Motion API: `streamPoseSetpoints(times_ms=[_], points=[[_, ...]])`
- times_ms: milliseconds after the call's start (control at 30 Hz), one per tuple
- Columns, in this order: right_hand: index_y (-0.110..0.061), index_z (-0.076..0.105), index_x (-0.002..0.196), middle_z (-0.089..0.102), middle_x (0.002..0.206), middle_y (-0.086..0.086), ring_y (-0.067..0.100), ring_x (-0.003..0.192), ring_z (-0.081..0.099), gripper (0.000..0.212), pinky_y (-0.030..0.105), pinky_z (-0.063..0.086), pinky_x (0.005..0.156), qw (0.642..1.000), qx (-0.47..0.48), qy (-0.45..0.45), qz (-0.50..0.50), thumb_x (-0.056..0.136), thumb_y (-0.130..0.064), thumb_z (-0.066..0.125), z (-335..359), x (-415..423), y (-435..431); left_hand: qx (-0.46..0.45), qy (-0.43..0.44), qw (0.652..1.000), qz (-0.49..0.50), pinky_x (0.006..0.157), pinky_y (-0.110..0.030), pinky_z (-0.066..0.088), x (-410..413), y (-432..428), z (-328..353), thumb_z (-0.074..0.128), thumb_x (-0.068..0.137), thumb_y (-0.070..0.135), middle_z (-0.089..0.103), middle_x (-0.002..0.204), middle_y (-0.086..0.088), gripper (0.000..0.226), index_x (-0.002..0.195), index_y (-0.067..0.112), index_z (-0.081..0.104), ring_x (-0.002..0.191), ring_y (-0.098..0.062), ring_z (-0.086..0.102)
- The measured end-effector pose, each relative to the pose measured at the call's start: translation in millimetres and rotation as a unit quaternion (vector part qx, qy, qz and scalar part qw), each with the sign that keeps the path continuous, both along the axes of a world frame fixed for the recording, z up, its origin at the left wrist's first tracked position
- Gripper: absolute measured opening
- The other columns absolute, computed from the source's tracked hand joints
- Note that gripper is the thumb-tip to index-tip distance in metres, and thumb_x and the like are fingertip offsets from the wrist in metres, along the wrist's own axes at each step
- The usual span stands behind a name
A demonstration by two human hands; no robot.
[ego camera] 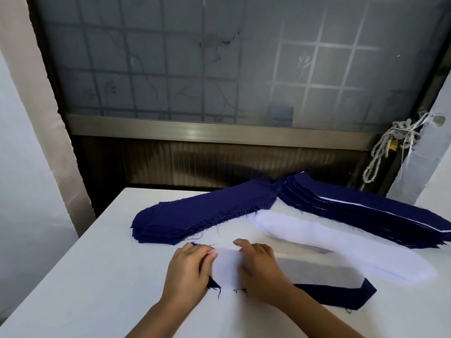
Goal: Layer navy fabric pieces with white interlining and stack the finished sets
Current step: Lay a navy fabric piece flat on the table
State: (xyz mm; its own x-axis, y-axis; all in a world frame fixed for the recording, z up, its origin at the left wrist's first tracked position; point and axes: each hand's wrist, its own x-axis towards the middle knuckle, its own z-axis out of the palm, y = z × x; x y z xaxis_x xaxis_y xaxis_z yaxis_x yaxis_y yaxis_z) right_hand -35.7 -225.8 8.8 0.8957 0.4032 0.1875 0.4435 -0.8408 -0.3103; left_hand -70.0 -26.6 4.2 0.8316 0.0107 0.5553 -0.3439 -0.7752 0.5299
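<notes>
Now both hands work at the near middle of the white table (97, 276), on one set being laid up. A navy fabric piece (341, 297) lies flat there, its long axis running left to right, and a white interlining piece (317, 269) rests on top of it, leaving a navy strip showing along the near edge and at the right end.

The right hand (258, 269) lies palm down on the interlining with its fingers stretched out and spread; its grip is loose, closed round nothing. The left hand (189, 272) sits at the set's left end, fingers bent, their tips on the interlining's edge; I cannot tell whether that grip pinches the cloth or only presses it.

Behind the hands to the left is a stack of navy pieces (195, 215) with frayed edges. Just right of the hands is a stack of white interlining (353, 247). Farther back on the right, a tall stack of finished sets (366, 211) shows thin white edges between navy layers.

Beyond the table stands a frosted window (219, 69), with a knotted cord (380, 152) hanging at its right.
</notes>
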Motion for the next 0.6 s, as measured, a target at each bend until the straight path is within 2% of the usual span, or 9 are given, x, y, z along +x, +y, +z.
streamPoseSetpoints(times_ms=[100,200,333,433,533,600], points=[[-0.029,0.037,0.136,0.063,0.109,-0.003,0.016,0.109,0.052,0.054,0.027,0.021,0.098,0.999,-0.011,-0.004,-0.033,0.084,-0.017,0.045,1.5,6.5,-31.3,-0.039,0.030,0.999,0.022,0.067,-0.025,0.042,0.7,8.2,-0.4,0.061,0.096,0.023,0.056,0.066,0.018,0.024,0.073,0.030,0.059,0.076,-0.006,0.050],[-0.031,0.042,0.132,0.063,0.110,-0.005,0.015,0.108,0.054,0.049,0.028,0.022,0.099,0.997,-0.023,-0.004,-0.078,0.086,-0.017,0.050,5.5,8.9,-73.2,-0.053,0.072,0.993,0.070,0.059,-0.029,0.039,6.5,19.3,-2.3,0.060,0.096,0.024,0.050,0.058,0.009,0.036,0.063,0.021,0.045,0.069,-0.010,0.048],[-0.038,0.040,0.128,0.058,0.113,-0.007,0.012,0.110,0.049,0.040,0.032,0.016,0.109,0.987,-0.048,0.038,-0.150,0.092,-0.021,0.047,10.5,4.9,-134.3,-0.028,0.140,0.985,0.099,0.061,-0.037,0.044,14.7,30.1,-4.8,0.058,0.095,0.027,0.056,0.060,0.001,0.032,0.067,0.012,0.051,0.066,-0.019,0.053],[-0.037,0.046,0.123,0.058,0.103,-0.010,0.010,0.097,0.048,0.035,0.030,0.020,0.104,0.979,-0.044,0.043,-0.193,0.092,-0.021,0.049,9.9,-2.0,-167.8,-0.033,0.167,0.980,0.106,0.053,-0.032,0.038,19.6,31.8,-5.8,0.059,0.094,0.029,0.049,0.053,0.004,0.038,0.062,0.013,0.046,0.056,-0.017,0.047],[-0.031,0.057,0.113,0.062,0.089,-0.008,0.016,0.084,0.053,0.030,0.035,0.035,0.096,0.967,0.026,0.037,-0.249,0.087,-0.016,0.060,11.1,-13.3,-191.1,-0.044,0.174,0.978,0.111,0.050,-0.030,0.031,24.0,32.9,-6.0,0.061,0.093,0.028,0.040,0.049,0.006,0.042,0.059,0.016,0.040,0.051,-0.014,0.038],[-0.030,0.061,0.105,0.066,0.093,-0.002,0.021,0.084,0.058,0.027,0.034,0.046,0.082,0.955,0.105,0.043,-0.275,0.085,-0.012,0.065,15.1,-21.4,-199.8,-0.049,0.189,0.975,0.111,0.051,-0.030,0.032,25.9,34.4,-5.6,0.060,0.093,0.029,0.044,0.051,0.003,0.039,0.061,0.012,0.045,0.053,-0.017,0.041]])
